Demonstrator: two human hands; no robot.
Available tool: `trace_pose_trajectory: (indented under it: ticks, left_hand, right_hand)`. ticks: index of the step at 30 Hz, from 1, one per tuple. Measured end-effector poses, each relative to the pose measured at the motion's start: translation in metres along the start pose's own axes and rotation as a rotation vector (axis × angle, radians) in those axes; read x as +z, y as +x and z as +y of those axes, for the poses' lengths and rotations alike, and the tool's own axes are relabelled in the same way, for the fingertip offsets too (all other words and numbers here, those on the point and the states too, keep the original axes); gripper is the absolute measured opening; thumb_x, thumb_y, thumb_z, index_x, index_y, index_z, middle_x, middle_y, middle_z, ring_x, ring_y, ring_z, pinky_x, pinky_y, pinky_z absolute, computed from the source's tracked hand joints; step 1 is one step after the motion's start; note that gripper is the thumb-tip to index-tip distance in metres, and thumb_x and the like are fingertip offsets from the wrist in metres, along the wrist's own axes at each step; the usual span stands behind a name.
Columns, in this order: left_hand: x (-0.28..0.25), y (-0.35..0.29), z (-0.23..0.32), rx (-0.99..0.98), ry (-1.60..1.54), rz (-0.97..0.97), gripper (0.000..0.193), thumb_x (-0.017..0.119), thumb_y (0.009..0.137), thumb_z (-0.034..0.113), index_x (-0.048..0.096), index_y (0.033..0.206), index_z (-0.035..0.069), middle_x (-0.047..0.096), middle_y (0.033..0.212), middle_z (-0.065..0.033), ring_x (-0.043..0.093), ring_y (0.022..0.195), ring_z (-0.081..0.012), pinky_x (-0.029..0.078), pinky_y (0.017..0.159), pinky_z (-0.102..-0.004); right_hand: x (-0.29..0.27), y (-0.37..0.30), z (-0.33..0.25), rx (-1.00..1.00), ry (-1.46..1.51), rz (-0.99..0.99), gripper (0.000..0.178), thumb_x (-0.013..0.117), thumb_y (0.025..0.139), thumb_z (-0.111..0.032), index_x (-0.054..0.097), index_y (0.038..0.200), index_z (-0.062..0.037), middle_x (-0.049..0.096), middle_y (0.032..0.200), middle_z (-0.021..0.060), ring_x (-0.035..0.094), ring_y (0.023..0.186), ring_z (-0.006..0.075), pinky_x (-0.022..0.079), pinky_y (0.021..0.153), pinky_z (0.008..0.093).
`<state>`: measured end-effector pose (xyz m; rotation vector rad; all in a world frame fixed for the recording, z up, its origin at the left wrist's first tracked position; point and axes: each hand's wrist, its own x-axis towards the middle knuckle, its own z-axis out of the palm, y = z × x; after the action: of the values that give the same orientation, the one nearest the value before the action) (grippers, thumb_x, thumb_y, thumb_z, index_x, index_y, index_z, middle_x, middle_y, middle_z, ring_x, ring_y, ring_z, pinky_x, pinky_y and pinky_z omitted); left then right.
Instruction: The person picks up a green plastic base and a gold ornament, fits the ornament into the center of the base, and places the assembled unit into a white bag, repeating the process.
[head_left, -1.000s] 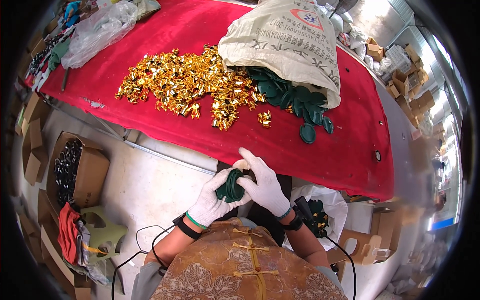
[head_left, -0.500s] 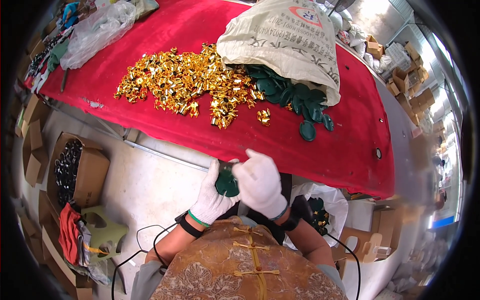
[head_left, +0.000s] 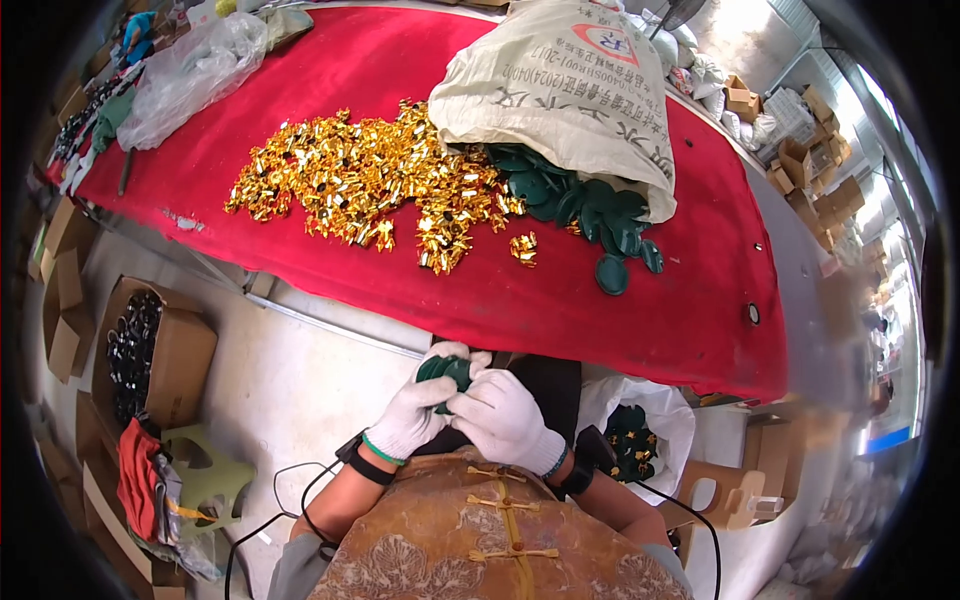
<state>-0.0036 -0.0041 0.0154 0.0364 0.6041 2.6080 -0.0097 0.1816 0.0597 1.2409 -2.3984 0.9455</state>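
Observation:
Both my hands wear white knit gloves and meet in front of the table edge. My left hand (head_left: 407,415) is closed round a few dark green plastic discs (head_left: 446,372). My right hand (head_left: 503,418) has its fingers pressed together against the discs' right and lower edge. Its fingertips are partly hidden, so any small piece between them cannot be made out. On the red-covered table (head_left: 340,290) beyond lies a wide heap of shiny gold clips (head_left: 365,180). To its right, more green discs (head_left: 612,275) spill from the mouth of a white woven sack (head_left: 560,90).
By my right arm stands a white bag (head_left: 675,425) holding green discs with gold pieces on them. At left are a carton of black parts (head_left: 180,365) and a green plastic stool (head_left: 215,470). A clear plastic bag (head_left: 195,85) lies on the table's far left. Black cables (head_left: 232,545) run beside my arms.
My right hand has come down from above the disc and now grips beside my left. The discs have tilted and show as several overlapping edges.

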Motion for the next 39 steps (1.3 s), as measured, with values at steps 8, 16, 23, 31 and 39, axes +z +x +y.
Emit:
trace_pose_trajectory:
  ticks: [8, 16, 23, 31, 39]
  left_hand:
    - [-0.009, -0.010, 0.000, -0.022, -0.142, 0.128, 0.035, 0.072, 0.095, 0.000, 0.060, 0.125, 0.011, 0.066, 0.122, -0.0144, 0.068, 0.106, -0.0302, 0.062, 0.078, -0.0382]
    - [-0.007, -0.009, -0.002, -0.040, -0.170, 0.151, 0.036, 0.072, 0.095, 0.000, 0.060, 0.126, 0.010, 0.066, 0.119, -0.0137, 0.068, 0.105, -0.0299, 0.061, 0.078, -0.0388]
    - [-0.012, 0.002, 0.003, 0.028, -0.143, 0.120, 0.037, 0.073, 0.095, 0.005, 0.061, 0.129, 0.010, 0.066, 0.122, -0.0168, 0.066, 0.109, -0.0334, 0.060, 0.081, -0.0415]
    - [0.007, 0.024, -0.001, -0.006, -0.157, 0.138, 0.029, 0.068, 0.100, 0.005, 0.061, 0.128, 0.010, 0.069, 0.120, -0.0149, 0.069, 0.106, -0.0304, 0.061, 0.079, -0.0397]
    - [0.003, 0.018, -0.007, -0.005, -0.148, 0.176, 0.030, 0.067, 0.101, 0.005, 0.062, 0.130, 0.009, 0.068, 0.121, -0.0180, 0.068, 0.105, -0.0343, 0.060, 0.078, -0.0423]
  right_hand:
    - [-0.030, 0.030, 0.061, 0.384, 0.085, 0.297, 0.038, 0.081, 0.083, -0.007, 0.070, 0.119, -0.0082, 0.066, 0.111, 0.0151, 0.063, 0.106, 0.0347, 0.052, 0.093, 0.0454]
    - [-0.026, 0.055, 0.161, 0.440, -0.572, -0.012, 0.035, 0.080, 0.082, -0.016, 0.066, 0.114, -0.0115, 0.062, 0.119, 0.0123, 0.059, 0.111, 0.0342, 0.051, 0.090, 0.0477]
    - [-0.027, 0.032, 0.150, 0.382, -0.315, 0.174, 0.025, 0.074, 0.088, -0.012, 0.063, 0.110, -0.0096, 0.065, 0.103, 0.0130, 0.063, 0.097, 0.0356, 0.051, 0.085, 0.0457]
    - [-0.026, 0.014, 0.116, 0.117, -0.575, 0.124, 0.035, 0.066, 0.077, -0.005, 0.067, 0.111, -0.0105, 0.063, 0.104, 0.0077, 0.061, 0.091, 0.0292, 0.050, 0.077, 0.0423]
    - [-0.031, 0.008, 0.122, 0.358, -0.387, 0.216, 0.023, 0.074, 0.085, -0.003, 0.075, 0.107, -0.0103, 0.068, 0.097, 0.0099, 0.067, 0.085, 0.0317, 0.054, 0.074, 0.0393]
